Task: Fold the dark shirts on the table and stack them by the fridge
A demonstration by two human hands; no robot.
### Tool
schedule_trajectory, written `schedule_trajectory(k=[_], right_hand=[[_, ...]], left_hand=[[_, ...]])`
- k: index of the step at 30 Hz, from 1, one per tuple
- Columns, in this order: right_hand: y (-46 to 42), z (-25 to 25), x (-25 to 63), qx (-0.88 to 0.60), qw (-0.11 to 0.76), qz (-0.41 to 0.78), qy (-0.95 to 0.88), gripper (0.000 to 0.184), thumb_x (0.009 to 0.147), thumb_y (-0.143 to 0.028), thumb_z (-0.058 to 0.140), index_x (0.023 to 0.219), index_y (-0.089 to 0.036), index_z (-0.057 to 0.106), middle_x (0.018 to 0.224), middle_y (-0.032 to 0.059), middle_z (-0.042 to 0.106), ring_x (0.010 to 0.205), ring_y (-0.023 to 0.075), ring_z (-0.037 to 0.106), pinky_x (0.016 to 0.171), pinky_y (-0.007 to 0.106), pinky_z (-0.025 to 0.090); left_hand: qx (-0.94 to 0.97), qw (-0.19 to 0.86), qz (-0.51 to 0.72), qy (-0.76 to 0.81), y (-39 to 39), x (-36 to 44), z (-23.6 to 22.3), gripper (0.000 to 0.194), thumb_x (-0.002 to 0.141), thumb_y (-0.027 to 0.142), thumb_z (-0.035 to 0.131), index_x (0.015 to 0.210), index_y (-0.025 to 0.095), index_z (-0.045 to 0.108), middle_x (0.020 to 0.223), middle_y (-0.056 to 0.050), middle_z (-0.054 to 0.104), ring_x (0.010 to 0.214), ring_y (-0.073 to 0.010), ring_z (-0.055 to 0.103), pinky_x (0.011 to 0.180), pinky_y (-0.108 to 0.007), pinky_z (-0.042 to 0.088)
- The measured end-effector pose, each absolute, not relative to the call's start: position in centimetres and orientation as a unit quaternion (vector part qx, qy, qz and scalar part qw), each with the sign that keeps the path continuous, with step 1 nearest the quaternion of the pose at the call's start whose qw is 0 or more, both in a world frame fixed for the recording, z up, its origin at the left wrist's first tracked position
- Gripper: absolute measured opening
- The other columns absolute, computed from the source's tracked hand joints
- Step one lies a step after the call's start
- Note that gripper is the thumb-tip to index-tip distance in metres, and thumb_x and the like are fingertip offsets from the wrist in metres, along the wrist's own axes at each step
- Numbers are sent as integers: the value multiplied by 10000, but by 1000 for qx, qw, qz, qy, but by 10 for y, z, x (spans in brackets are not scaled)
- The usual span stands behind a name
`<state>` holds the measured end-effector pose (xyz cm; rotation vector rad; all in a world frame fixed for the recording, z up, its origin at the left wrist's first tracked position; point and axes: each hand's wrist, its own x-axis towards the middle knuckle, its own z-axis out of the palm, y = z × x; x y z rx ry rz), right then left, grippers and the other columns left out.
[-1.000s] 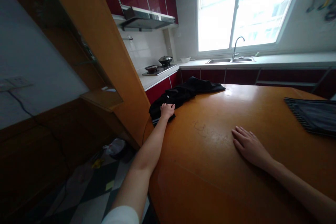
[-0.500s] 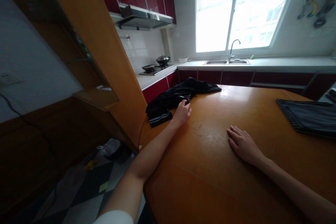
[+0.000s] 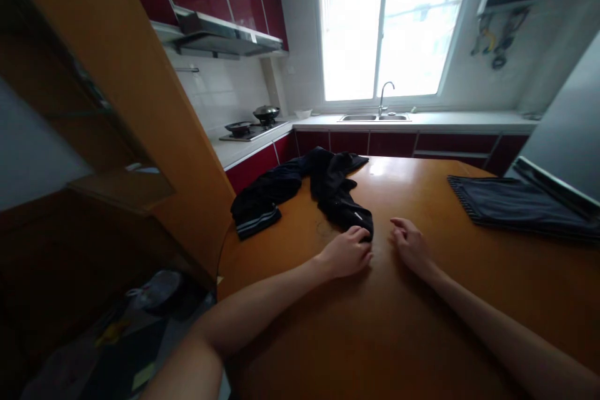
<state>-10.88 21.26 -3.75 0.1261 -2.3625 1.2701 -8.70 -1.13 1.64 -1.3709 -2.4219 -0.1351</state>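
A crumpled black garment [image 3: 335,184] lies along the far left part of the wooden table [image 3: 412,337]. One long end, a sleeve or a leg, has white stripes at its cuff [image 3: 257,222]. The other long end stretches toward me, with a small white mark on it, and my left hand [image 3: 347,253] is closed on its tip. Just to the right, my right hand [image 3: 412,249] is held near that end without touching it. Its fingers are a little bent and apart from the thumb, with nothing in them.
On the table's right side lies a folded dark blue-grey cloth [image 3: 520,203] with a striped edge. A wooden partition [image 3: 187,169] rises beside the table's left edge. Beyond are a stove [image 3: 255,130] with pans and a sink [image 3: 375,117]. A bag [image 3: 159,290] sits on the floor.
My left hand has drawn one end of the black garment right and toward me, apart from the striped end. My right hand has lifted from lying flat and come closer to it. The view has turned right.
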Motion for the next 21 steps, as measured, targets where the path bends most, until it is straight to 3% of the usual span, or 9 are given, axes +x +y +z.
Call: schedule_trajectory(k=[6, 12, 17, 21], right_hand=[[226, -34, -124, 14, 231, 554, -800, 369, 863, -358, 463, 1051, -139, 693, 1114, 155, 720, 1060, 272, 658, 955, 423, 506], [224, -31, -131, 94, 147, 566, -806, 385, 881, -426, 517, 1051, -151, 726, 1079, 132, 749, 1005, 265, 685, 945, 421, 518], [229, -31, -136, 134, 115, 519, -837, 380, 824, -391, 622, 1097, -147, 723, 1062, 124, 750, 921, 250, 689, 869, 398, 537], [232, -28, -136, 164, 49, 506, -846, 310, 790, -380, 650, 987, -156, 735, 886, 74, 750, 792, 214, 670, 735, 332, 530]], left_hand=[[-578, 165, -52, -798, 10, -49, 14, 282, 952, 329, 567, 781, 157, 711, 1114, -136, 634, 1089, -235, 592, 911, -338, 534], [-655, 218, -153, -707, 2, -64, 24, 194, 952, 225, 533, 1058, 177, 689, 1257, -96, 633, 1149, -202, 600, 962, -317, 527], [-383, 302, -319, -813, -31, -120, 18, 272, 949, 130, 481, 1132, 221, 661, 1112, -73, 670, 1051, -195, 636, 949, -366, 533], [-198, 246, -313, -895, -64, -170, -3, 284, 880, 85, 524, 1102, 170, 679, 1127, -95, 666, 1099, -225, 619, 1021, -387, 491]])
